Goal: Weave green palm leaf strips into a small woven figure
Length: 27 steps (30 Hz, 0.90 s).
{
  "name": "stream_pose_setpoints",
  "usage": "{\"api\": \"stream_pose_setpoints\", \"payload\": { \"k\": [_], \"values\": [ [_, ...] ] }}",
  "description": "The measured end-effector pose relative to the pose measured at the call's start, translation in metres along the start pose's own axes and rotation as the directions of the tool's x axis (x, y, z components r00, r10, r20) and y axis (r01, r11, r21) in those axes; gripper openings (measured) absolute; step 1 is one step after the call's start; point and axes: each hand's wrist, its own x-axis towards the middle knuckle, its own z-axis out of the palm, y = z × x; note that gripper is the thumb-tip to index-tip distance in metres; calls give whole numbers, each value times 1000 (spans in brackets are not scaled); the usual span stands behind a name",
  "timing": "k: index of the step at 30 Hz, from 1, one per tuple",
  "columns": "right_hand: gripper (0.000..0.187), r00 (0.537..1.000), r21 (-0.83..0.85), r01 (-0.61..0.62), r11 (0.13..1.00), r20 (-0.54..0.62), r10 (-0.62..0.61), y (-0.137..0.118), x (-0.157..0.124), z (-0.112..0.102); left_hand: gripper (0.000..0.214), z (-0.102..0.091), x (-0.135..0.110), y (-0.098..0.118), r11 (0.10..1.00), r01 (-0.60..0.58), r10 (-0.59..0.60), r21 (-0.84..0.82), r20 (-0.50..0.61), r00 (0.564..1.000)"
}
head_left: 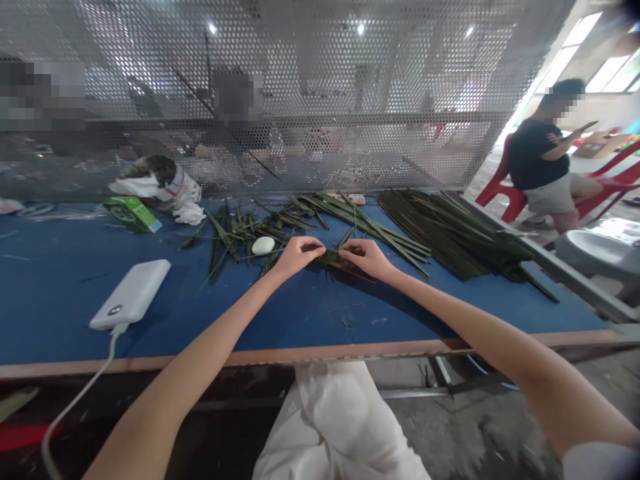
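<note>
A white power bank (pixel 133 293) lies cabled — green box (pixel 131 213) beyond.

Loose off-white trousers (pixel 340 423), creased; right sleeve (pixel 603 461) pale, short; forearms (pixel 227 333) and fingers (pixel 316 252) bare.

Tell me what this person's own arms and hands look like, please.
The left hand and right hand are bare, with no gloves, rings or bracelets visible. The left forearm and right forearm are slim and uncovered. A pale, whitish sleeve edges in on the right arm; no left sleeve shows.
</note>
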Motion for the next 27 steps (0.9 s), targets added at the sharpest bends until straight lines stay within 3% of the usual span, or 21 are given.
{"api": "stream_pose_setpoints", "payload": {
  "k": [5,10,20,27],
  "values": [
    [25,1000,18,-5,1000,9,5,3,0,2,16,0,-2,3,1000,-9,10,24,-27,1000],
    [27,999,60,-34,998,-10,35,7,1,3,17,1,-4,10,998,49,-52,-40,-54,997],
    [29,1000,37,-19,999,9,19,6,-1,5,22,1,-4,6,967,175,-169,-185,49,984],
    [31,999,66,-31,997,-35,33,0,-2,5,30,1,-1,2,881,315,-305,-353,85,949]
  ]
}}
